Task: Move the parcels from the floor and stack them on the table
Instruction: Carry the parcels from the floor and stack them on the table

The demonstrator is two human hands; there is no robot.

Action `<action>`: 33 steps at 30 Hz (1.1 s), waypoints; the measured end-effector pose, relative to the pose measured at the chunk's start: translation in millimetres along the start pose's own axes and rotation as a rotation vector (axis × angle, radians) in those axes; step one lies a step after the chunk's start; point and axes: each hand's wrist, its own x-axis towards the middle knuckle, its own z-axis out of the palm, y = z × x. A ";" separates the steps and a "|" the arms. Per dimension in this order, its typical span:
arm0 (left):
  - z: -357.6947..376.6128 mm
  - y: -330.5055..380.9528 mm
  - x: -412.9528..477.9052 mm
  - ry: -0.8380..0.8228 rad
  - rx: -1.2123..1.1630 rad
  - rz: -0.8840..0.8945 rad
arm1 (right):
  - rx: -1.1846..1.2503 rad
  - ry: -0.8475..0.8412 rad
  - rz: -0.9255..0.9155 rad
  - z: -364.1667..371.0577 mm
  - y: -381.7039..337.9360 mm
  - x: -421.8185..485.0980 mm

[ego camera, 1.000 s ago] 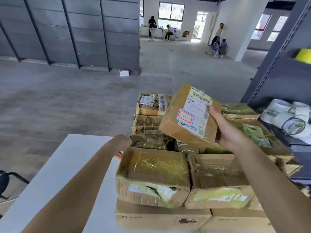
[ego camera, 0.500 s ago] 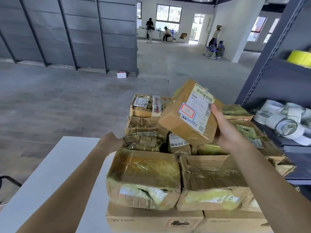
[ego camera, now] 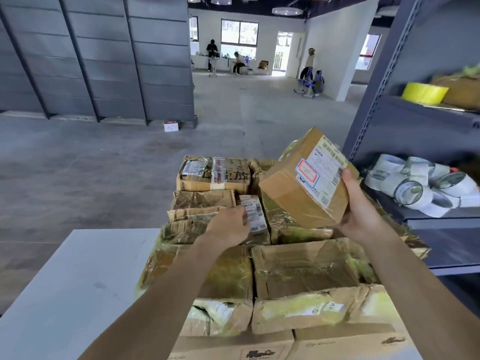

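Observation:
My right hand point(ego camera: 359, 209) grips a brown cardboard parcel point(ego camera: 293, 188) with a white shipping label and a red-bordered sticker, held tilted above the stack. The stack of taped brown parcels point(ego camera: 298, 266) covers the right part of the white table point(ego camera: 78, 276). My left hand point(ego camera: 230, 226) reaches into the middle of the stack, fingers curled against a small parcel with a white barcode label point(ego camera: 255, 214); whether it grips that parcel is unclear. Two larger boxes point(ego camera: 233, 346) lie at the bottom front.
A grey metal shelf point(ego camera: 415, 118) stands at the right with several rolls of white tape point(ego camera: 420, 185) and a yellow roll point(ego camera: 424, 92). Grey floor stretches ahead, with a small white box point(ego camera: 171, 126) by the dark partition. People sit and stand far back.
My left hand moved right from the stack's left edge onto the small labelled parcel in the middle. My right hand carried the tilted parcel slightly to the right.

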 end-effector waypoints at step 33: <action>146.0 204.3 -15.0 -0.196 0.563 0.484 | -1.098 0.473 0.021 -225.7 -79.0 -77.4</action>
